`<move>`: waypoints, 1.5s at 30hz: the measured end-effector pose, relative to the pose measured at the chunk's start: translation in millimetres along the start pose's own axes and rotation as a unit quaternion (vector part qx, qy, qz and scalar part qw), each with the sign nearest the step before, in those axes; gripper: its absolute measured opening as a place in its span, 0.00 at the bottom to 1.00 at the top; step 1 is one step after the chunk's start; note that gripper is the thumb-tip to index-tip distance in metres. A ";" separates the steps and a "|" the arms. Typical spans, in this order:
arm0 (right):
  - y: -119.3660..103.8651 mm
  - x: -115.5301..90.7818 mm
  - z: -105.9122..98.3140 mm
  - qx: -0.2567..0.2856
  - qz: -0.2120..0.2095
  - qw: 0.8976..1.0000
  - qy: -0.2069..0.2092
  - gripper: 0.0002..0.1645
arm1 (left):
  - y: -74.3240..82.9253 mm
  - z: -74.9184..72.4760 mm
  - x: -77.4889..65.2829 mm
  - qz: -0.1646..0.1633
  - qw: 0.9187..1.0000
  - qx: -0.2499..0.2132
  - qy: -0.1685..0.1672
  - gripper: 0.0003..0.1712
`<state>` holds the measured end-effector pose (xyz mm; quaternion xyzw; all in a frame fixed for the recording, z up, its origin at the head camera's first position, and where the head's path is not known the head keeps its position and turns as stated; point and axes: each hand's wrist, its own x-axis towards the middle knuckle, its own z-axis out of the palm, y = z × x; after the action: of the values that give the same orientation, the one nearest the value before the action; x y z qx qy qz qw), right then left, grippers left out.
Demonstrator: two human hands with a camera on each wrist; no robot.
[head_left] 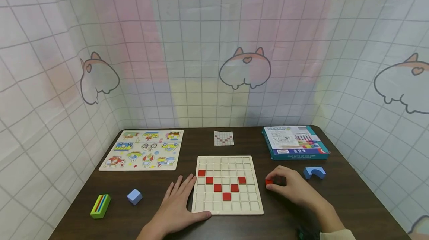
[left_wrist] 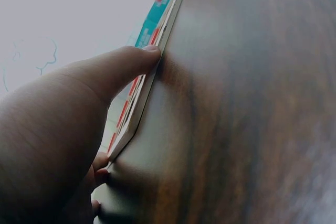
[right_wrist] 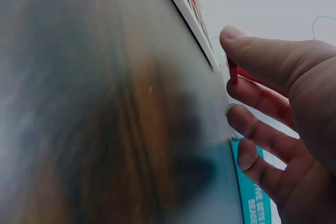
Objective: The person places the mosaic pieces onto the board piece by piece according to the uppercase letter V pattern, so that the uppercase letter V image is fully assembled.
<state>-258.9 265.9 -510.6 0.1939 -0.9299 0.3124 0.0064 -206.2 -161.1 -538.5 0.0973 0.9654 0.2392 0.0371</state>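
Note:
A pale wooden grid board [head_left: 228,208] lies in front of me in the head view, with several red square tiles [head_left: 218,188] set in its cells in a V shape. My left hand [head_left: 177,206] rests at the board's left side, fingers spread along that edge and the thumb at the front edge. Just right of the board, my right hand [head_left: 296,189] pinches a small red tile [right_wrist: 233,71] between thumb and index finger. The right wrist view shows the other fingers loosely bent below it.
Behind the board lies a small pattern card [head_left: 223,138] with a V drawn on it. A picture puzzle board [head_left: 140,161] is at back left, a teal box [head_left: 298,154] at back right. A blue arch block [head_left: 314,172], blue cube [head_left: 134,196] and green striped block [head_left: 100,206] lie around.

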 end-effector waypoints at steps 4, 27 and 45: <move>-2.5 10.4 1.9 0.002 0.004 1.000 -0.001 0.11 | 0.2 -0.3 1.0 0.006 1.000 0.002 0.005 0.79; -19.3 58.1 34.5 0.075 0.019 0.997 0.004 0.13 | 2.2 -2.1 -2.3 0.005 1.000 -0.001 0.001 0.79; -21.1 61.8 39.9 0.058 0.038 0.998 0.001 0.10 | 1.1 -3.0 -3.8 0.004 1.000 -0.001 -0.001 0.79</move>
<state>-304.0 205.2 -522.4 0.1585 -0.9170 0.3657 -0.0155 -202.7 -162.3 -535.2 0.1011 0.9646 0.2407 0.0373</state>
